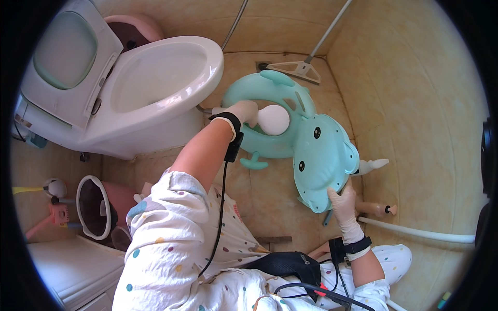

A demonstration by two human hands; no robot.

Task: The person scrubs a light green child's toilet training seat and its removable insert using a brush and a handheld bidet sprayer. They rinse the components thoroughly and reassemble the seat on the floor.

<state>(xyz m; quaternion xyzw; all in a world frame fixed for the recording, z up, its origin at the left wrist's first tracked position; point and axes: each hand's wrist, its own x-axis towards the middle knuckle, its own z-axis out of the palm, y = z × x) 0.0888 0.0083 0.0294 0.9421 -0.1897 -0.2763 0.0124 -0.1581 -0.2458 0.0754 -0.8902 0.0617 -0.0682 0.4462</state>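
Observation:
My left hand (247, 112), in a pale glove, is closed on a white handheld shower head (273, 120), its round face uppermost. The shower head lies over the opening of a turquoise plastic children's toilet seat (268, 145) with side grips, which rests on the tiled floor. My gloved right hand (343, 199) grips the lower edge of the seat's turquoise animal-face part (325, 155), which has two black eyes. That part is tilted up beside the seat ring, towards the wall. Part of the left fingers is hidden behind the wrist and glove.
A white toilet (202, 97) with raised lid stands left. A floor squeegee (299, 70) leans in the far corner by a drain. Bottles (373, 166) and a white pipe (420, 230) are along the right wall. A pink waste bin (116, 198) stands lower left, near a white cabinet (74, 268).

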